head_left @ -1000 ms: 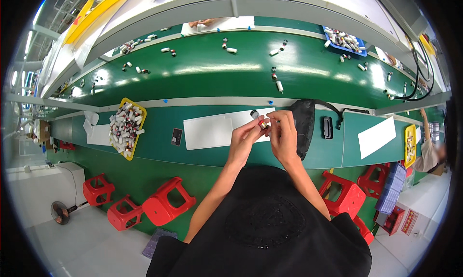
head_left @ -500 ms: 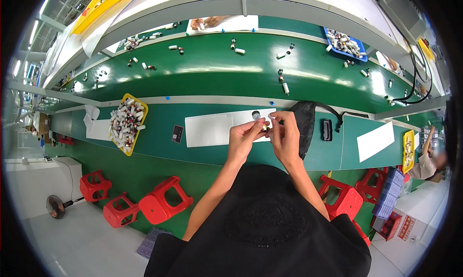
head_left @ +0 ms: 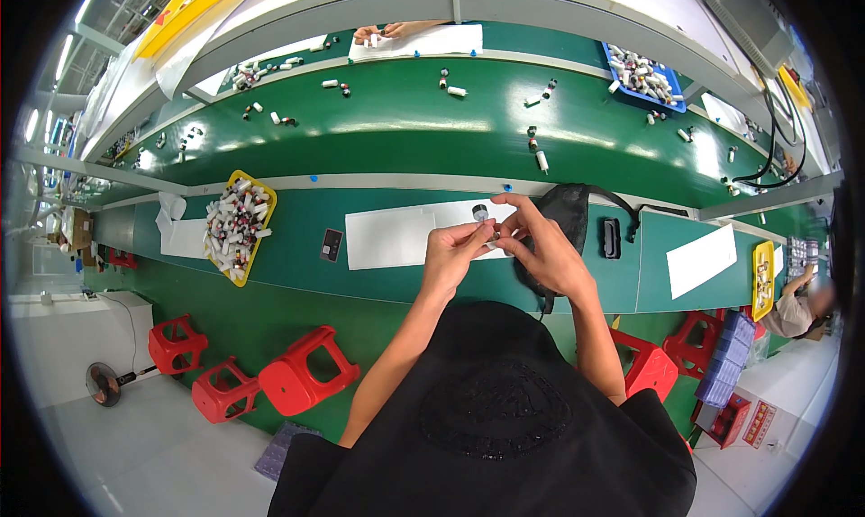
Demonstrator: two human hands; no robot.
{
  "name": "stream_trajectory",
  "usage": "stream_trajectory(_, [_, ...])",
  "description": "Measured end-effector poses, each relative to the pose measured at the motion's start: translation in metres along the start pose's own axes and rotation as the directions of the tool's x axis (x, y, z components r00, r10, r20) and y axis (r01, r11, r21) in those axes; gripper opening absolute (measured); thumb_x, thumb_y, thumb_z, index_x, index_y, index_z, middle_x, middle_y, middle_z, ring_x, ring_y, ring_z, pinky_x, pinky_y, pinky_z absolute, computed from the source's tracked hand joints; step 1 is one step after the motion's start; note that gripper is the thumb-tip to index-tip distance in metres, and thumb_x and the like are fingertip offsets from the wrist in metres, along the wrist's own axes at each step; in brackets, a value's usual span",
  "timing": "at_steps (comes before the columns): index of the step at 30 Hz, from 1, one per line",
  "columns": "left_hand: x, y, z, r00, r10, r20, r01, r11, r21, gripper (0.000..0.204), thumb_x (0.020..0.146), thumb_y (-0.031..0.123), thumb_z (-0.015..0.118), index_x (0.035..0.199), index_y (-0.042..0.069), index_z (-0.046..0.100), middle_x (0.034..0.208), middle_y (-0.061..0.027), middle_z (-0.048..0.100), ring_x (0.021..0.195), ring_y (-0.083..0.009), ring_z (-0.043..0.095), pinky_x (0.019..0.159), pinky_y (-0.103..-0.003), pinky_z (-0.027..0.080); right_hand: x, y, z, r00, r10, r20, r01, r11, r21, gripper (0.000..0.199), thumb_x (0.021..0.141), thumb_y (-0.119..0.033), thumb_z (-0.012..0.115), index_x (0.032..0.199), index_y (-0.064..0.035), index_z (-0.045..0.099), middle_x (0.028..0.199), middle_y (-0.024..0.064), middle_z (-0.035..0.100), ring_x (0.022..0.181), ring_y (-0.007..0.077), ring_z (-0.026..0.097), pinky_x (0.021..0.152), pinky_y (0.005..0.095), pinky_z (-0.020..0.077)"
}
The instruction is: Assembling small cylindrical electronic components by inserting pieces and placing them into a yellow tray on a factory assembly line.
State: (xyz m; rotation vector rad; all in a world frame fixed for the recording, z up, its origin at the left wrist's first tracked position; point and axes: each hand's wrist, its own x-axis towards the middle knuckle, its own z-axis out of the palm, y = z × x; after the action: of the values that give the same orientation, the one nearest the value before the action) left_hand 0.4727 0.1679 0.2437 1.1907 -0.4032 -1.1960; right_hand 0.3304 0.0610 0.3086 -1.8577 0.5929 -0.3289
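Both hands raised over the near green surface (head_left: 288, 274), fingertips meeting above a white paper sheet (head_left: 396, 238). Left hand (head_left: 453, 258) curled, thumb and forefinger pinched on a small part (head_left: 495, 236), too tiny to tell its shape. Right hand (head_left: 541, 247) cupped beside it, fingers bent in toward the same small part, touching it from the other side; firmness of that grip not clear. Small part held in the air between the two hands, just above the sheet's right end. Just beyond the fingertips, standing on the sheet, a small dark round cap (head_left: 480, 213).

Right of the hands, lying on the surface, a black pouch with a strap (head_left: 568, 213), partly hidden behind the right hand. Further right, a black oblong device (head_left: 612, 238), then another white sheet (head_left: 701, 260). Left of the paper, a small dark card (head_left: 332, 244). Well to the left, a yellow tray (head_left: 236, 226) heaped with small white and dark-capped vials. Across the wide green belt (head_left: 432, 121), scattered vials and a blue tray (head_left: 641, 74) full of them. At the far edge, another person's hands (head_left: 383, 33) on a white sheet. Below the surface, red stools (head_left: 306, 373) on the floor.
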Motion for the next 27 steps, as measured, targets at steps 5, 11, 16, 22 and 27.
stream_trajectory(5, [-0.002, 0.002, -0.004, 0.998, -0.028, 0.054, 0.022, 0.994, 0.104, 0.027, 0.095, 0.018, 0.067, 0.108, -0.006, 0.071, 0.099, -0.0125, 0.072, 0.092, -0.0159, 0.068, 0.085, -0.032, 0.060, 0.006, -0.008, -0.001, 0.998, -0.002, 0.058, 0.005, 0.999, -0.046, 0.051, 0.091, -0.001, 0.062, 0.137, -0.0102, 0.043, 0.090, 0.0140, 0.064, 0.082, 0.0312, 0.065, 0.077, 0.0407, 0.0509])
stream_trajectory(11, [-0.012, 0.000, -0.013, 0.998, -0.031, 0.060, 0.032, 0.999, -0.021, 0.037, 0.096, 0.029, 0.066, 0.109, -0.006, 0.070, 0.101, -0.0115, 0.071, 0.091, -0.0148, 0.067, 0.083, -0.030, 0.057, 0.005, -0.014, 0.016, 0.999, 0.044, 0.016, -0.043, 0.997, -0.071, 0.046, 0.093, -0.004, 0.063, 0.135, -0.0099, 0.046, 0.091, 0.0148, 0.063, 0.080, 0.0289, 0.066, 0.071, 0.0382, 0.0525])
stream_trajectory(16, [-0.023, 0.003, -0.026, 0.996, 0.035, 0.083, -0.031, 0.998, -0.049, 0.030, 0.095, 0.017, 0.067, 0.115, -0.006, 0.068, 0.106, -0.0109, 0.071, 0.095, -0.0133, 0.066, 0.084, -0.029, 0.055, 0.010, -0.006, 0.037, 1.000, -0.020, -0.004, 0.020, 1.000, -0.021, 0.042, 0.095, -0.003, 0.060, 0.135, -0.0068, 0.047, 0.090, 0.0055, 0.058, 0.075, 0.0107, 0.057, 0.065, 0.0259, 0.0483])
stream_trajectory(22, [-0.044, 0.013, -0.049, 0.988, 0.151, 0.009, -0.150, 0.985, -0.082, 0.032, 0.089, 0.000, 0.070, 0.119, -0.007, 0.065, 0.107, -0.0152, 0.071, 0.095, -0.0177, 0.069, 0.089, -0.030, 0.057, 0.025, -0.004, 0.057, 0.988, 0.025, 0.149, -0.078, 0.929, 0.361, 0.045, 0.091, 0.002, 0.062, 0.132, -0.0052, 0.046, 0.095, 0.0022, 0.054, 0.079, 0.0111, 0.058, 0.062, 0.0241, 0.0492])
stream_trajectory(27, [-0.068, 0.030, -0.072, 0.975, 0.222, 0.022, -0.222, 0.975, -0.025, 0.032, 0.084, -0.002, 0.073, 0.115, -0.006, 0.068, 0.102, -0.0140, 0.073, 0.093, -0.0166, 0.069, 0.085, -0.027, 0.056, 0.039, 0.032, 0.079, 0.830, 0.133, 0.541, -0.497, 0.617, 0.611, 0.053, 0.092, -0.023, 0.070, 0.135, -0.0037, 0.045, 0.107, 0.0081, 0.062, 0.079, 0.0154, 0.063, 0.060, 0.0262, 0.0537])
